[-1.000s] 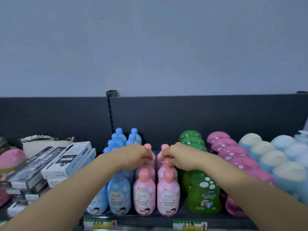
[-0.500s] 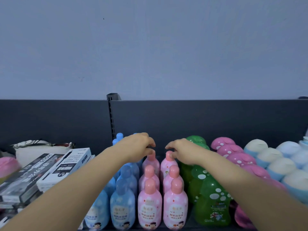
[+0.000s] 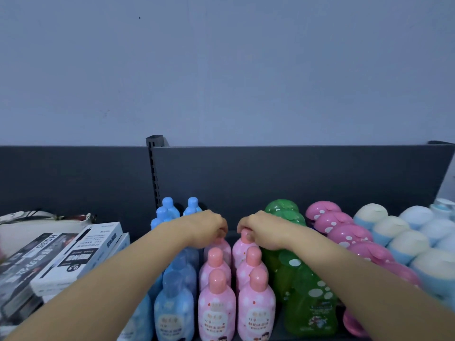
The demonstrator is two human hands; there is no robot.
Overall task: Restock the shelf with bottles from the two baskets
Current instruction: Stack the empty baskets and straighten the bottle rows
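Pinching caps of the rearmost pink dotted plastic bottles (image 3: 242, 249) with left hand (image 3: 209, 228) and right hand (image 3: 263, 230); we should push gently, holding them upright beside the green spotted plastic bottles (image 3: 307, 289).

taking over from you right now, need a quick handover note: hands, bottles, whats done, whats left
Left hand: fingers curled over the cap of the rear left pink bottle.
Right hand: pinches the cap of the rear right pink bottle.
Both bottles are upright at the back of two pink rows on the shelf, between the blue bottles and the green bottles. Their bases are hidden, so I cannot tell if they are fully set down.
Done: each pink row shows three bottles.
Left: seat and release these two. The baskets are out of view, so remaining stock is unknown.
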